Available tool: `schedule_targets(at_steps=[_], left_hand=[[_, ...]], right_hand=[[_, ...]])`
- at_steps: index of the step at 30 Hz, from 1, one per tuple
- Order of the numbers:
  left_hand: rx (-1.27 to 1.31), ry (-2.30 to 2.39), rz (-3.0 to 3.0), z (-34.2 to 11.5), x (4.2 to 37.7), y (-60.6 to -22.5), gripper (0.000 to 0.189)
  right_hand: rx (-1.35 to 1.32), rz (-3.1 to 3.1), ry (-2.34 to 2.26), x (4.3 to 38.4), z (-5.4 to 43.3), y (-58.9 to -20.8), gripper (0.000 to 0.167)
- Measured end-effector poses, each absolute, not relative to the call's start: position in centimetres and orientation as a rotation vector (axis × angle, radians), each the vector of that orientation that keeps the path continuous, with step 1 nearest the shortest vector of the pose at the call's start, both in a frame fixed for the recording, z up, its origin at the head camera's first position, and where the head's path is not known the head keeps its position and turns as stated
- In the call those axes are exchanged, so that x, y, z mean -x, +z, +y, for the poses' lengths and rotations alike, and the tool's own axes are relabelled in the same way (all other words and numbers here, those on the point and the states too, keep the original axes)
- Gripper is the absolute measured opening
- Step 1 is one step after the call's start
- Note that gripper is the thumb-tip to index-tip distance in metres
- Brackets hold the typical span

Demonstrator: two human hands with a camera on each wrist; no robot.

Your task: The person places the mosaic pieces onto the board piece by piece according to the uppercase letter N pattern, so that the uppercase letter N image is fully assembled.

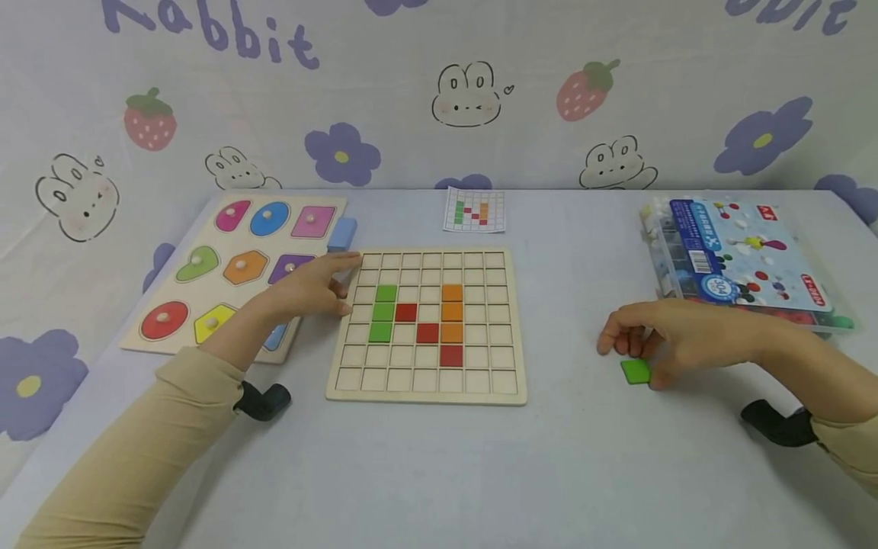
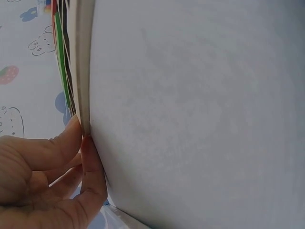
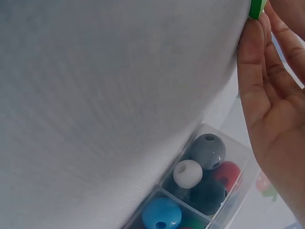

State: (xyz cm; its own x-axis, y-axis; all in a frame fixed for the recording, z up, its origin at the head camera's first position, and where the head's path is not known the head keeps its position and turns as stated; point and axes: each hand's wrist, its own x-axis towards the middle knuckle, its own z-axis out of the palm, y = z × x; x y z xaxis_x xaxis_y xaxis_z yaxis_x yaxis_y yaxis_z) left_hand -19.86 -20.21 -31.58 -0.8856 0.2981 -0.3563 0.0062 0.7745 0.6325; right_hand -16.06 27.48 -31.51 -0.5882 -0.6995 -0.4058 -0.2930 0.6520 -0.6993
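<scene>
My left hand [image 1: 309,287] rests its fingertips against the left edge of a wooden grid board [image 1: 338,387]; in the left wrist view, thumb and a finger touch its edge. Green tiles [image 1: 382,311], red tiles [image 1: 427,333] and orange tiles [image 1: 451,313] sit in several of its squares. Over the table to the right, my right hand [image 1: 700,335], fingers bent, pinches a loose green square tile [image 1: 635,372], its thumb at the tile's near right side. The right wrist view shows only part of the green tile [image 3: 256,8] at the fingertips.
Behind the board lies a paper pattern card [image 1: 475,210]. A wooden shape puzzle [image 1: 236,229] and a blue block [image 1: 342,235] are at the left. A clear compartment box [image 1: 751,252] stands back right; the right wrist view shows its beads [image 3: 208,150].
</scene>
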Motion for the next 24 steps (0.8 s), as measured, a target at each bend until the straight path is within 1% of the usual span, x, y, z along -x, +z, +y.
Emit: schedule_targets(at_steps=[12, 24], left_hand=[[-0.214, 0.9, 2.523, -20.27, 19.89, -31.61, 0.083], [-0.22, 0.91, 2.512, -20.19, 19.89, -31.55, 0.082]], right_hand=[[0.856, 2.235, -0.723, 15.86, 27.32, -31.66, 0.04], [0.887, 2.293, -0.697, 15.65, 26.58, -31.61, 0.036]])
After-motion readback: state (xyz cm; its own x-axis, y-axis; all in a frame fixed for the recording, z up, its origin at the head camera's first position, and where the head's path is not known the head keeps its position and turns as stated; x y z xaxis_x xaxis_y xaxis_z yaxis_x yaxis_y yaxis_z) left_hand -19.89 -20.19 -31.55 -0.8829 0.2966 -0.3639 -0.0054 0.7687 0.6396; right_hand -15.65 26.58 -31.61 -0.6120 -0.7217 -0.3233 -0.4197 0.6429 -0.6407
